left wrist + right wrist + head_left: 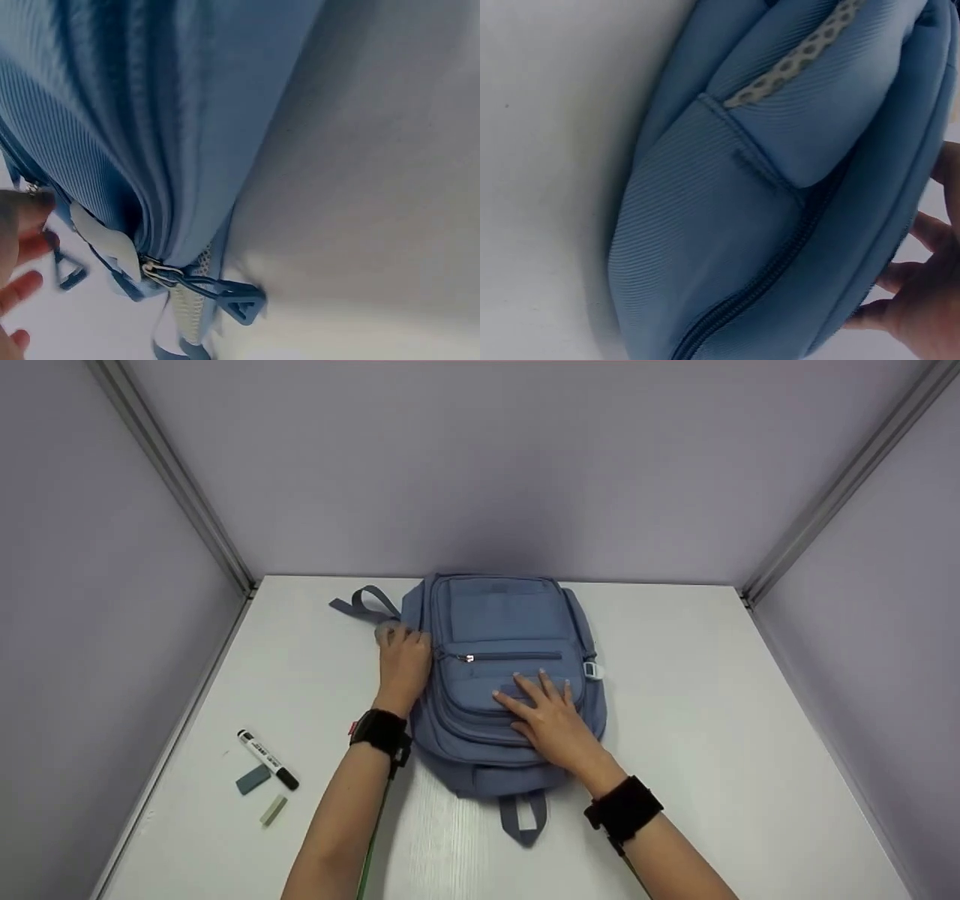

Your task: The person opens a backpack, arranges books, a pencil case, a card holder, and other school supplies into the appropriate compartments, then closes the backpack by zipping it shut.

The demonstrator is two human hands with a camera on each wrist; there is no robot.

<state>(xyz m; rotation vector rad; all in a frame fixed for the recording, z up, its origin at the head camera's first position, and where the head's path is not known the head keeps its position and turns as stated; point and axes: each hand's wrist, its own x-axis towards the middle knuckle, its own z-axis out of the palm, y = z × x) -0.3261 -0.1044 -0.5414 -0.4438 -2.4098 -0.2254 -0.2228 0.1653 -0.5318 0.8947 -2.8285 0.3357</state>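
A blue backpack (506, 615) lies on the white table with its front pocket facing up. At its left side, my left hand (405, 664) has its fingers bent at the seam. In the left wrist view those fingertips (34, 206) pinch at a zipper slider, and a blue triangular zipper pull (69, 271) dangles beside them. A second zipper pull (241, 301) hangs free at the end of another zipper. My right hand (559, 727) rests on the lower front of the backpack, fingers spread. The right wrist view shows the bag's side pocket (697, 225).
To the left on the table lie a black-and-white marker (266, 759), a blue-grey block (253, 780) and a pale green stick (274, 810). A loose strap (360, 604) extends from the bag's upper left. Grey panels (480, 472) enclose the table's back and sides.
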